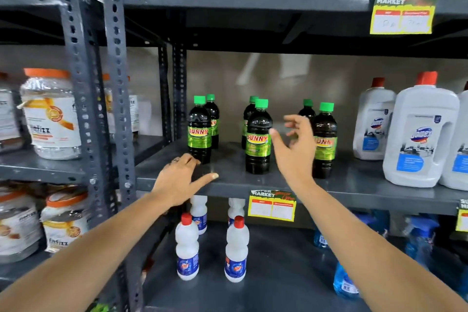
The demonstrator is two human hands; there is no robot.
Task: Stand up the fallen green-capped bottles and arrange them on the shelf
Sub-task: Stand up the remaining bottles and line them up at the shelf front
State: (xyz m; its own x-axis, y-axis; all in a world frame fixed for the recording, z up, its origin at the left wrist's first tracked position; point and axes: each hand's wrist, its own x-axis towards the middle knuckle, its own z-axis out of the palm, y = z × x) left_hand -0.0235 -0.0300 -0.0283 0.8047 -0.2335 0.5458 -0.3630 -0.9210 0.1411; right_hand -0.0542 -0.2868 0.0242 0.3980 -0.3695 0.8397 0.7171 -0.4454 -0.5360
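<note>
Several dark bottles with green caps and green "SUNNY" labels stand upright in pairs on the grey middle shelf (354, 185): a left pair (199, 132), a middle pair (258, 139) and a right pair (325, 139). My left hand (181, 180) rests on the shelf's front edge, just before the left front bottle, fingers spread, holding nothing. Raised between the middle and right pairs, my right hand (295, 149) has its fingers apart and empty. It partly hides the right rear bottle (307, 109).
Large white jugs with red caps (420, 134) stand at the right of the same shelf. White red-capped bottles (187, 248) sit on the shelf below, with blue spray bottles at the right. Perforated uprights (116, 83) bound the bay on the left; orange-lidded jars (50, 114) lie beyond. Price tags hang from the shelf edges.
</note>
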